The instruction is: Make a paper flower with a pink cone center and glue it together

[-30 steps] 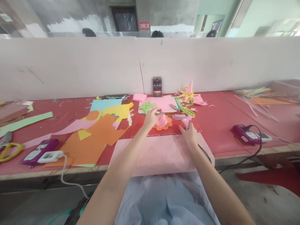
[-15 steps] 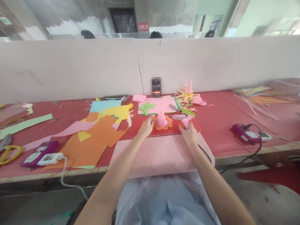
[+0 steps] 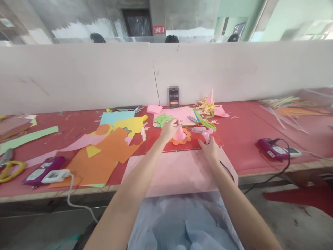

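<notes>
A pink paper cone stands upright on an orange paper flower. The flower lies on a red sheet. My left hand reaches over from the left, its fingers closed in a pinch at the cone's tip. My right hand is wrapped round the handle of a pink glue gun, whose nozzle points left, just right of the flower. Its trigger finger is partly hidden. Behind my hands lie green-handled scissors and green paper cutouts.
Orange paper, yellow paper and blue paper spread to the left. A yellow fringed piece with a pink cone stands behind. Purple devices with cables sit on both sides. A white partition closes off the back.
My left hand has risen from beside the flower to the cone's tip and closed there. My right hand and the glue gun have hardly moved.
</notes>
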Motion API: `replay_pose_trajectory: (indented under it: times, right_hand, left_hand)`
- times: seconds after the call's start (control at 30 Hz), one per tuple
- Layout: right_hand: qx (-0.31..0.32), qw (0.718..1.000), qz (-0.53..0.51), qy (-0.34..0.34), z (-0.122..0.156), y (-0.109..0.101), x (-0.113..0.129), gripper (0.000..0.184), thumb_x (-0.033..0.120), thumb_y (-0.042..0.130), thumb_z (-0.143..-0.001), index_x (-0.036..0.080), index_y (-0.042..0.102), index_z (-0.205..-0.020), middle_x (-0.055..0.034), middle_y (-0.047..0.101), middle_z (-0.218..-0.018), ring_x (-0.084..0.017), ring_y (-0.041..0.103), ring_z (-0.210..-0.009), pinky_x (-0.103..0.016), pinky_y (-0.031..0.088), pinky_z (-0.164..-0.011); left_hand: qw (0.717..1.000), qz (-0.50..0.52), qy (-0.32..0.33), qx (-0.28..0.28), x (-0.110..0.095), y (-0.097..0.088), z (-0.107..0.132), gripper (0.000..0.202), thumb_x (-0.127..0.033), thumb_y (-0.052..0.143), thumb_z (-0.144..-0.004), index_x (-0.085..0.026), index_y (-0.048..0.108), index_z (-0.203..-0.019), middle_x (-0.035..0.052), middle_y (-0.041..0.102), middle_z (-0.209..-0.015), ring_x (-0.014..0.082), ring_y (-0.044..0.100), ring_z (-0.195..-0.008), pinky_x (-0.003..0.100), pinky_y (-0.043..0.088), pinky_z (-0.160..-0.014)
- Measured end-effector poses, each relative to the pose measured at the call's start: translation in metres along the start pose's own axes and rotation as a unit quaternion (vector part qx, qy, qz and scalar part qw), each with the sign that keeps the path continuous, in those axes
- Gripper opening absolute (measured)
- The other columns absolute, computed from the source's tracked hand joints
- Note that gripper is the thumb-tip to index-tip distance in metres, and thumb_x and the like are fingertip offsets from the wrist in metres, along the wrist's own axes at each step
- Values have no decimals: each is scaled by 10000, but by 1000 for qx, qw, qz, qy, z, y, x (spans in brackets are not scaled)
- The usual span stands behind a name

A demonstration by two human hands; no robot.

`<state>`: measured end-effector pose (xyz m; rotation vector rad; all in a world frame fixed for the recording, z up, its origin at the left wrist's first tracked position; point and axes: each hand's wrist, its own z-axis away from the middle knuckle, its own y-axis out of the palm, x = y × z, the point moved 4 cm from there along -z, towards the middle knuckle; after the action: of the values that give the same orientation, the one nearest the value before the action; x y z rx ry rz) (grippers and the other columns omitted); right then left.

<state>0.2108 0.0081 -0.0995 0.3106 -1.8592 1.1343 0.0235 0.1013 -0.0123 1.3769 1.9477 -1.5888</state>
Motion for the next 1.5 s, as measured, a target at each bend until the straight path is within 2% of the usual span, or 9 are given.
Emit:
replay_pose_trajectory:
  times: [0.23, 0.37, 0.63, 0.8, 0.93, 1.07, 1.2, 1.37, 1.5]
  right_hand:
    - [2, 1000, 7, -2, 1, -1, 2, 379, 505, 503, -657, 194, 486, -872, -13, 523, -675, -168, 471, -580, -263, 332, -548]
    - [7, 1000, 16, 10, 1, -2, 2, 419, 497, 507, -660, 189, 483, -944, -19, 530, -695, -184, 492, -620, -271, 342, -565]
    - [8, 999, 32, 4, 0, -1, 0, 439, 512, 496, -667, 189, 477, -963, -26, 534, -717, -192, 493, -636, -275, 345, -567]
    - [8, 1000, 29, 5, 0, -2, 1, 413, 513, 488, -668, 192, 485, -926, -23, 532, -712, -185, 486, -619, -268, 337, -556]
    - [-1, 1000, 30, 0, -1, -1, -1, 452, 520, 502, -651, 184, 488, -953, -20, 525, -693, -190, 481, -619, -273, 338, -562]
    - [-6, 1000, 25, 1, -2, 0, -3, 457, 518, 511, -644, 182, 495, -952, -7, 512, -674, -178, 469, -603, -267, 334, -561]
    - [-15, 1000, -8, 12, -1, -1, -1, 469, 541, 515, -651, 174, 490, -942, 17, 483, -629, -150, 439, -554, -252, 325, -540]
    - [-13, 999, -38, 20, 1, -1, 2, 432, 524, 549, -632, 185, 483, -892, 40, 461, -593, -134, 410, -528, -244, 320, -539]
    - [-12, 998, -48, 25, 2, -2, 3, 392, 503, 563, -622, 198, 473, -852, 41, 463, -592, -141, 422, -546, -250, 327, -557]
  left_hand:
    - [1000, -8, -10, -28, 2, -23, 14, 170, -268, 540, -747, -213, 630, -880, 14, 658, -994, 157, 591, -924, 264, 464, -793]
    - [998, -51, -27, -27, 1, -35, 23, 155, -254, 535, -747, -216, 626, -867, 12, 663, -961, 156, 597, -875, 261, 457, -752]
    - [998, -56, -23, -5, -8, -26, 33, 108, -283, 521, -760, -210, 601, -773, 3, 662, -913, 154, 593, -855, 263, 440, -761]
    - [999, 4, -21, -23, -12, -28, 41, 230, -331, 507, -779, -226, 570, -974, 15, 623, -1063, 146, 561, -995, 260, 420, -864]
    - [998, 35, -37, -49, 7, -37, 57, 311, -331, 378, -846, -231, 495, -1116, 28, 552, -1194, 140, 495, -1114, 284, 378, -950]
    - [998, -10, -62, -20, 39, -35, 76, 322, -207, 389, -819, -228, 491, -1124, 28, 541, -1207, 151, 469, -1145, 319, 360, -980]
    - [993, -78, -88, -22, 62, -28, 88, 350, -249, 421, -811, -194, 478, -1151, 72, 505, -1234, 182, 450, -1156, 352, 345, -992]
    - [993, -103, -54, -8, 61, -22, 93, 382, -281, 448, -805, -205, 439, -1180, 65, 469, -1266, 180, 391, -1202, 359, 308, -1017]
    - [994, -99, -42, -18, 54, -21, 95, 405, -357, 551, -746, -196, 467, -1109, 72, 493, -1218, 188, 431, -1156, 354, 342, -984]
